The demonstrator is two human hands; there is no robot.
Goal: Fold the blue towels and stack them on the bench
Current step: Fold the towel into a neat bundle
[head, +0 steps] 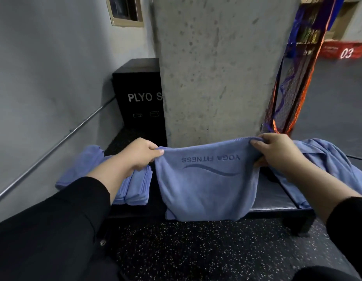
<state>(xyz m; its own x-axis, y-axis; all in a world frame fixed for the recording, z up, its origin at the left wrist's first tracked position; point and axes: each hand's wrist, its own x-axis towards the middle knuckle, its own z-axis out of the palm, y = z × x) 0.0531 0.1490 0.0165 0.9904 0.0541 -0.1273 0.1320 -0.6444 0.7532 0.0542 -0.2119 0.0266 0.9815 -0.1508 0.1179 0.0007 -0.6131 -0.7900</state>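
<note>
Pinching a blue towel (pixel 206 185) by its top corners, left hand (pixel 140 154) and right hand (pixel 277 151) level, long edge running along the worktop (pixel 271 201), folded stack (pixel 135 187) lying leftward.

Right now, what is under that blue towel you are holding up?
Both hands, left hand and right hand, hold the towel over the black bench. Its lower part drapes over the bench's front edge; whatever lies beneath it is hidden.

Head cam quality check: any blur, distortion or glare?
Head view: wide-angle bend curves the wall rail; the straps at upper right are smeared; the held towel and its lettering stay sharp; a soft sheen on the bench; dim, even light.
</note>
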